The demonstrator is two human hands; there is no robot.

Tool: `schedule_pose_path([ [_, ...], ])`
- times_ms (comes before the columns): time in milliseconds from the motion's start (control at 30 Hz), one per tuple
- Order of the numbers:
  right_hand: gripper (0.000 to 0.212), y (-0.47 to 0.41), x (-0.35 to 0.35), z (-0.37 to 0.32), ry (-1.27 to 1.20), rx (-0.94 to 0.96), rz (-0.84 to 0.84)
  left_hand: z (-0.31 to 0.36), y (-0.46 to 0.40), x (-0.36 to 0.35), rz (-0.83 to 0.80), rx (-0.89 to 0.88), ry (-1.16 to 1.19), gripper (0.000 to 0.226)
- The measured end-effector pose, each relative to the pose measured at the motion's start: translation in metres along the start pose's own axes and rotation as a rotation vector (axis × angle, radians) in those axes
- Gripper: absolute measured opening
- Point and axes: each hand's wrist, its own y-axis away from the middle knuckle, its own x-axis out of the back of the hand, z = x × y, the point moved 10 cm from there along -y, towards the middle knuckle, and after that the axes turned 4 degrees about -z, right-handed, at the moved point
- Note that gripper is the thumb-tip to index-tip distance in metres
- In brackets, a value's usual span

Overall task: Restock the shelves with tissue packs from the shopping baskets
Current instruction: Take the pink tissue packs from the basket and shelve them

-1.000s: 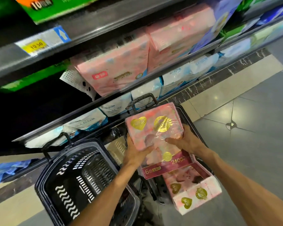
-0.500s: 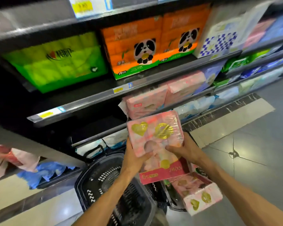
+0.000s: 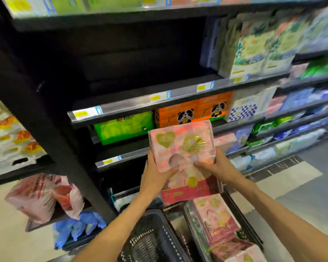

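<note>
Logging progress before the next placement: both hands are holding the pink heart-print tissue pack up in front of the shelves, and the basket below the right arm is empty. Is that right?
Not quite. The head view shows the left hand and right hand holding the pink tissue pack before the shelves, but the right basket is not empty: more pink packs lie in it.

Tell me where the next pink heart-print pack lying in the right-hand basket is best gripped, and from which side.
Best guess: by its two long side edges, hands coming down from above. The pink pack in the basket lies flat, broad face up, with the black basket walls close around it, so only the top is open. The held pack is carried likewise, left hand and right hand on opposite edges.
</note>
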Motion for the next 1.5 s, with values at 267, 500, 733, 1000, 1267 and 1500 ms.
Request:
schedule_pose_path([
  [267,0.050,-0.022,0.030,-0.119,0.059,0.231,0.070,0.104,-0.020,0.067,0.155,-0.149,-0.114,0.125],
  [500,0.057,-0.071,0.075,-0.182,0.031,0.423,0.139,0.179,-0.059,0.091,0.278,-0.324,-0.130,0.125],
  [733,0.096,-0.163,0.137,-0.189,0.014,0.445,0.229,0.219,-0.145,0.089,0.431,-0.257,-0.305,0.083],
  [1000,0.093,-0.262,0.187,-0.169,0.042,0.441,0.251,0.219,-0.248,0.053,0.510,-0.205,-0.431,0.082],
  [1267,0.091,-0.329,0.218,-0.109,0.118,0.373,0.173,0.189,-0.320,0.000,0.405,-0.151,-0.463,0.105],
  [1500,0.066,-0.382,0.249,-0.090,0.161,0.285,0.292,0.197,-0.389,-0.014,0.388,-0.104,-0.617,0.072],
])
